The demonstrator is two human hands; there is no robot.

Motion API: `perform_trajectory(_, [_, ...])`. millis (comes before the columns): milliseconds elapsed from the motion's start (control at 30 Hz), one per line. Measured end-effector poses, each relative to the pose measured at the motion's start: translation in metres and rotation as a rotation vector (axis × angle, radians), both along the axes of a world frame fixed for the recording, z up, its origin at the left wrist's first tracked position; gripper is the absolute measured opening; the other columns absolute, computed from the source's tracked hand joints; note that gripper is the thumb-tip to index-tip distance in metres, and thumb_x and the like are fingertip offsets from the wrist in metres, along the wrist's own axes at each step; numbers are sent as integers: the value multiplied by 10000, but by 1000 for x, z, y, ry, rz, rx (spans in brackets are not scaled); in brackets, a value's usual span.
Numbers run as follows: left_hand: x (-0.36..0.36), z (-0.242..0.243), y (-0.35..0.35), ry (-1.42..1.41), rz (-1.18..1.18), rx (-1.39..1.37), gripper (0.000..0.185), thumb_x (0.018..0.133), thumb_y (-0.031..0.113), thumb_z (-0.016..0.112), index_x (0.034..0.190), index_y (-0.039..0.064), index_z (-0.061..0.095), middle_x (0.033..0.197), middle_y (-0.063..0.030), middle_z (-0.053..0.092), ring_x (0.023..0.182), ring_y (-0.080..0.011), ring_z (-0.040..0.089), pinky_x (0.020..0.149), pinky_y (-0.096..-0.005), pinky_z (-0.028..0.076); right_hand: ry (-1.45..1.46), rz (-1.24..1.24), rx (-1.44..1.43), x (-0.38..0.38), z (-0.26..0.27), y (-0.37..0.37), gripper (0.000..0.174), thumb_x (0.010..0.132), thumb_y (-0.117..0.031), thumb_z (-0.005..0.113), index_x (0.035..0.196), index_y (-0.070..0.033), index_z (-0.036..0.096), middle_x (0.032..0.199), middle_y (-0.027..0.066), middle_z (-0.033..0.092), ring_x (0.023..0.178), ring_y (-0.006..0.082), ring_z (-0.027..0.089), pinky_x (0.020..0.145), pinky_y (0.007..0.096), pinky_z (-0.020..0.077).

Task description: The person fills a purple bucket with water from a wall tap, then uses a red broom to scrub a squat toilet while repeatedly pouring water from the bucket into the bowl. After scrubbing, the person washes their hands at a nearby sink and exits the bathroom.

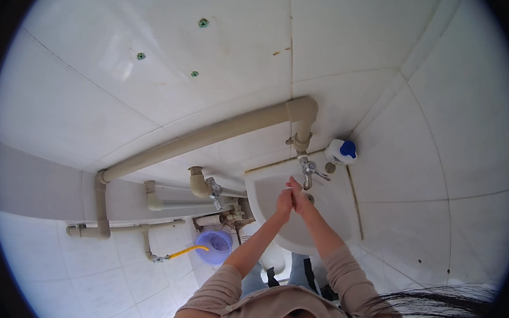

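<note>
My left hand (pixel 284 204) and my right hand (pixel 299 198) are pressed together over the white washbasin (pixel 276 227), palm towards palm. The fingers overlap, and whatever lies between the palms is hidden. Just beyond my right hand's fingers hangs the spout of a chrome tap (pixel 309 169), with its lever pointing right. I cannot make out whether water is running from it. Part of the drain (pixel 310 199) shows beside my right wrist. A white bottle with a blue cap (pixel 340 152) stands at the basin's back right corner, close to a round plug-like disc (pixel 330 168).
A thick beige pipe (pixel 200 134) crosses the tiled wall and drops to the tap. Left of the basin, a second chrome valve (pixel 215 192) juts from the wall. Lower left, a yellow hose (pixel 188 251) reaches over a purple bucket (pixel 214 260).
</note>
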State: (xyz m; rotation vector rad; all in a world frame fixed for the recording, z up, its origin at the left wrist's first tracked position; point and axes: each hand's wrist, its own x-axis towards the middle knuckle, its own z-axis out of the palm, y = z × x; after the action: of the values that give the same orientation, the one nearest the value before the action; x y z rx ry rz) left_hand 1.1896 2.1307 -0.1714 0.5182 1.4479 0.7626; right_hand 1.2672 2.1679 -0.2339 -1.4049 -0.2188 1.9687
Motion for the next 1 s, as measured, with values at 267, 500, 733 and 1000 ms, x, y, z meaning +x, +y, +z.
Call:
perform_trajectory(267, [35,31,-7,-172,243,120,418,936,372,372,1223,99,507,1174,-94,510,1191,-187,368,1036,-322,231,-66,-85,292,-2,1,-20,581,895,-539,425,1300,-123,410,1252,78,477,1103,237,472,921,394,382])
perform_trajectory(500, [13,-10,24,87,-50,188,573,906,513,391,1270,80,484,1233,-77,483,1136,-218,445,966,-358,344,-120,40,201,15,22,-58,397,944,-427,403,1100,-91,542,1051,62,571,912,162,561,782,360,473])
perform_trajectory(733, [19,26,-5,-390,479,-49,481,907,498,403,1218,151,522,1062,-25,571,804,-138,545,696,-319,473,-631,284,271,-15,39,11,433,860,-445,539,666,-58,563,642,30,530,516,110,496,453,277,385])
perform_trajectory(1000, [21,16,17,-855,361,-401,375,752,431,685,978,164,551,851,-9,540,764,-166,536,685,-337,460,-355,185,203,-13,19,17,370,843,-420,547,794,-60,612,726,61,591,727,163,577,659,319,450])
